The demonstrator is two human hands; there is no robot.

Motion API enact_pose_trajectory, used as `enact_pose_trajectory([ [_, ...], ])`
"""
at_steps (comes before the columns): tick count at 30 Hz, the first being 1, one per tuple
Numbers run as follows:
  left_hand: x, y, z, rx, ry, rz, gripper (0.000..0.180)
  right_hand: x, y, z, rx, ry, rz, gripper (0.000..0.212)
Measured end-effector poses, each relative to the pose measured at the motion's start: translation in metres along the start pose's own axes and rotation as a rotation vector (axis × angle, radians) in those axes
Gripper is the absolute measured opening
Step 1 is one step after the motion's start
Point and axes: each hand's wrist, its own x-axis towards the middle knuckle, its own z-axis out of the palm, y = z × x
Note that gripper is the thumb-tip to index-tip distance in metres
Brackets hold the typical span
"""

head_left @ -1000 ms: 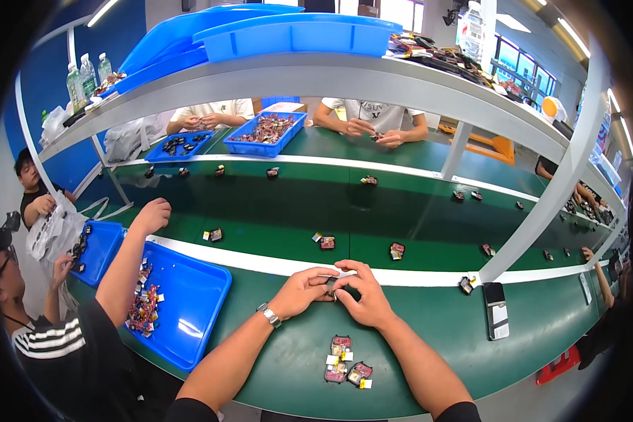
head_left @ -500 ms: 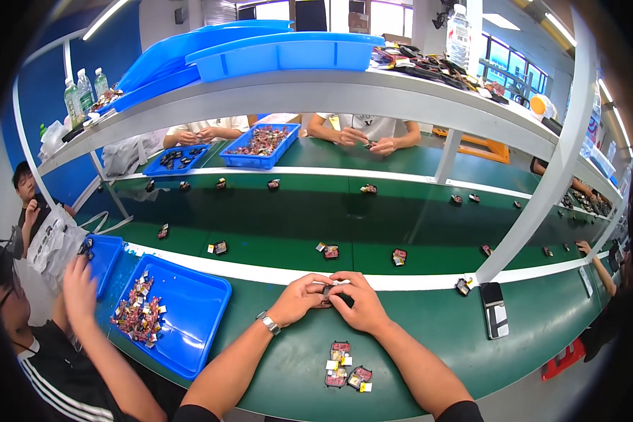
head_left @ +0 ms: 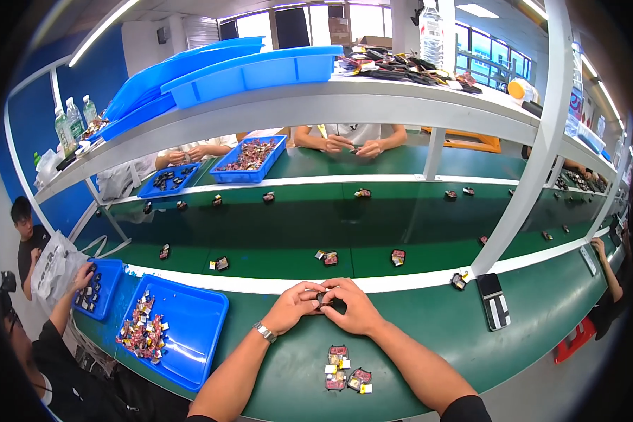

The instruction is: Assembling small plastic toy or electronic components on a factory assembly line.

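My left hand [head_left: 293, 308], with a metal-banded watch [head_left: 264, 332] at its wrist, meets my right hand [head_left: 353, 308] over the green bench. Between them both sets of fingertips pinch a small dark part [head_left: 321, 298], mostly covered by the fingers. Its exact kind does not show. Nearer me on the bench lie several small black-framed modules with reddish boards and white-yellow tags, among them one upper module [head_left: 337, 352] and one tilted module [head_left: 360, 380] at the right of the group.
Left of my arm, a blue tray [head_left: 218, 330] holds a heap of reddish parts. Beyond it, a co-worker's hand [head_left: 83, 276] reaches into a smaller blue tray [head_left: 112, 271]. Modules dot the green conveyor [head_left: 288, 246]. A black-and-white device [head_left: 494, 302] lies rightward, by a white post [head_left: 520, 169].
The view has shifted slightly. My hands stay together on the dark part, fingers slightly rearranged. At left, the co-worker's raised hand has moved down to the smaller tray.
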Motion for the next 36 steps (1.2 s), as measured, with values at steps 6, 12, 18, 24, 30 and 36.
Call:
enact_pose_trajectory([
  [6,0.002,-0.003,0.001,-0.029,-0.002,0.024,0.030,-0.002,0.000,-0.002,-0.002,-0.047,-0.021,0.009],
  [12,0.001,-0.005,-0.001,-0.060,0.009,0.024,0.027,-0.003,-0.004,0.006,-0.105,0.070,-0.015,0.012],
  [18,0.002,-0.008,-0.003,-0.066,0.021,0.027,0.026,-0.004,-0.006,0.011,-0.138,0.135,-0.049,0.012],
  [24,0.003,-0.009,-0.004,-0.064,0.033,0.026,0.025,-0.005,-0.003,0.014,-0.106,0.138,-0.017,0.013],
  [30,0.002,-0.007,-0.001,-0.086,0.027,0.040,0.024,-0.005,-0.004,0.013,-0.083,0.149,0.004,0.014],
  [36,0.002,-0.012,-0.005,-0.106,0.026,0.043,0.025,-0.006,-0.003,0.018,-0.079,0.166,0.011,0.015],
])
